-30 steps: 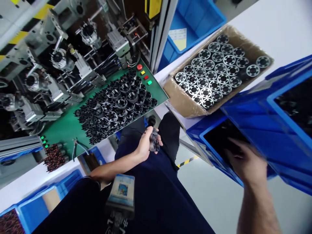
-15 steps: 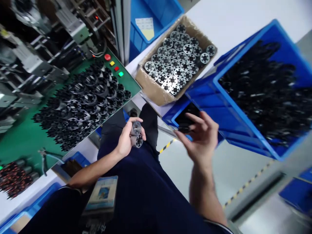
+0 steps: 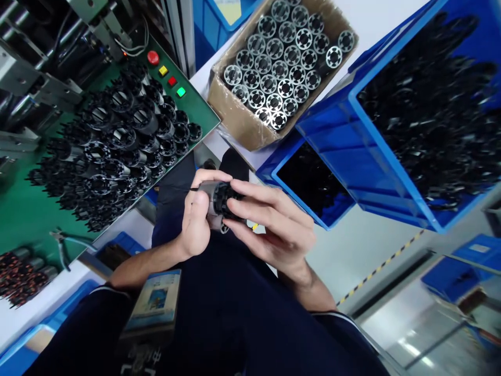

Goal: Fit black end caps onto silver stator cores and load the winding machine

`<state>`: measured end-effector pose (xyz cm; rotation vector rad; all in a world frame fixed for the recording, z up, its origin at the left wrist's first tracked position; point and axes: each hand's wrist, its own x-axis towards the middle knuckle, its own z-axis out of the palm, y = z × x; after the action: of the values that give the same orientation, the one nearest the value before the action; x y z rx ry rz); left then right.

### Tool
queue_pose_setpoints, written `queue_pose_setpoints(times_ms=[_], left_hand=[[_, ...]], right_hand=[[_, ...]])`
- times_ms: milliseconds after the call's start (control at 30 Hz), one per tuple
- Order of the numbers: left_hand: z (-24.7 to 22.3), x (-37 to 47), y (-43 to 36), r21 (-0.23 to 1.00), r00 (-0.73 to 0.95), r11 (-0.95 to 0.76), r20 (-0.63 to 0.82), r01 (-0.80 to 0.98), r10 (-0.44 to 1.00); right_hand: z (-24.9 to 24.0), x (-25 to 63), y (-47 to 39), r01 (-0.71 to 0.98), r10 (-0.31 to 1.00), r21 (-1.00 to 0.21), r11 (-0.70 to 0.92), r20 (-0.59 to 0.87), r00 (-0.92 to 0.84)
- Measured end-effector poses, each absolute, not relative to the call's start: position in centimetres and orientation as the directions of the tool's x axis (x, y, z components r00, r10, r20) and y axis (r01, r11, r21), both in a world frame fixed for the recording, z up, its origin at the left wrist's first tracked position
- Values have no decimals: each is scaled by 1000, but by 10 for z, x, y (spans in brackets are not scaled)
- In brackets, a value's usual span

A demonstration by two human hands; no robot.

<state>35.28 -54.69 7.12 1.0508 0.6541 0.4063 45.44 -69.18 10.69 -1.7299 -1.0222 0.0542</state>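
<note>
My left hand (image 3: 195, 222) is wrapped round two grey metal cylinders, one (image 3: 209, 194) above the other, in front of my lap. The fingers of my right hand (image 3: 274, 222) close round a black plastic piece (image 3: 222, 199) at the right end of the upper cylinder. The lower cylinder (image 3: 216, 223) is partly hidden by my hands. Whether the black piece is fully seated against the metal cannot be made out.
Many metal cylinders fill a cardboard box (image 3: 242, 127). Blue bins (image 3: 385, 151) of black parts stand at the right. Black-and-grey assemblies (image 3: 121, 138) crowd the green bench (image 3: 19, 214), with pliers (image 3: 62, 245), buttons and machinery.
My right hand has moved left from beside the small blue bin to the cylinders, bringing the black piece against one. My left hand has turned the cylinders sideways. The view has shifted.
</note>
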Motion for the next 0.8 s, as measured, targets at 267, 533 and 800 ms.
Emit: queue_pose_setpoints(times_ms=[267, 533, 800], left_hand=[[62, 359, -534, 952, 923, 255, 65, -172, 380], [78, 349, -534, 964, 942, 231, 52, -134, 332], [75, 338, -538, 959, 936, 236, 68, -157, 345]], right_hand=[[101, 455, -696, 695, 579, -709, 120, 618, 532], [110, 440, -707, 685, 568, -726, 51, 586, 578], [120, 428, -713, 629, 642, -777, 8, 487, 592]])
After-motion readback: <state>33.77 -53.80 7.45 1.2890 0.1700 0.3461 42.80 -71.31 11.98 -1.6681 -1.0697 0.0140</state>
